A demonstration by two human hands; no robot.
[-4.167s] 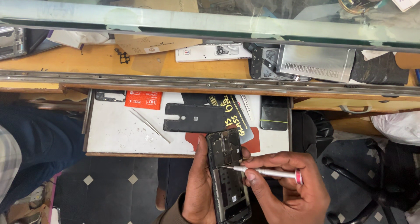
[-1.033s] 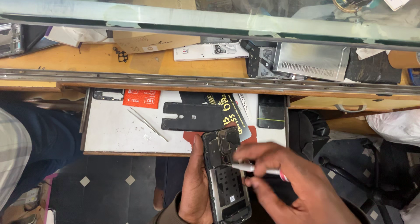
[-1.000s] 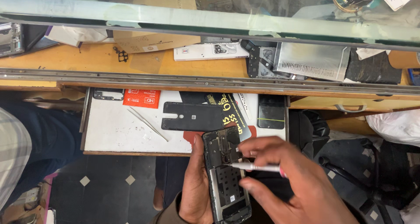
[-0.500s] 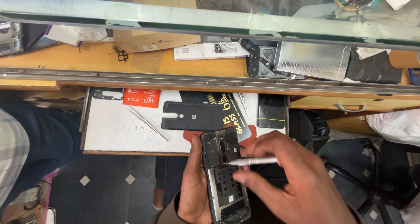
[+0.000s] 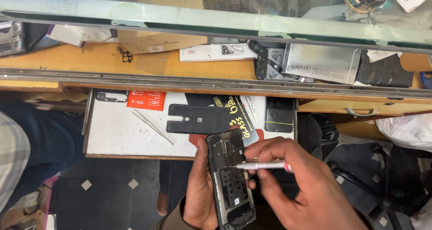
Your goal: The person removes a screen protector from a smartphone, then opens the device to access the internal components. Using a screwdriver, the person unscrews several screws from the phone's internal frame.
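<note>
My left hand (image 5: 199, 192) grips an opened black phone (image 5: 230, 180) from below and the left side, its back removed and inner parts exposed. My right hand (image 5: 300, 189) holds a slim silver screwdriver with a pink end (image 5: 263, 165), lying almost level, its tip touching the upper part of the phone's inside. Both hands hover just in front of a pulled-out white drawer tray (image 5: 117, 133).
On the tray lie a black back cover (image 5: 198, 119), metal tweezers (image 5: 151, 126), a red packet (image 5: 145, 100), a black box with yellow print (image 5: 237, 117) and a dark phone (image 5: 279, 115). A wooden shelf above holds phone parts and a silver pouch (image 5: 320, 62).
The phone has shifted slightly in my left hand. My right hand has moved the screwdriver tip a little up the phone's inside and levelled the tool.
</note>
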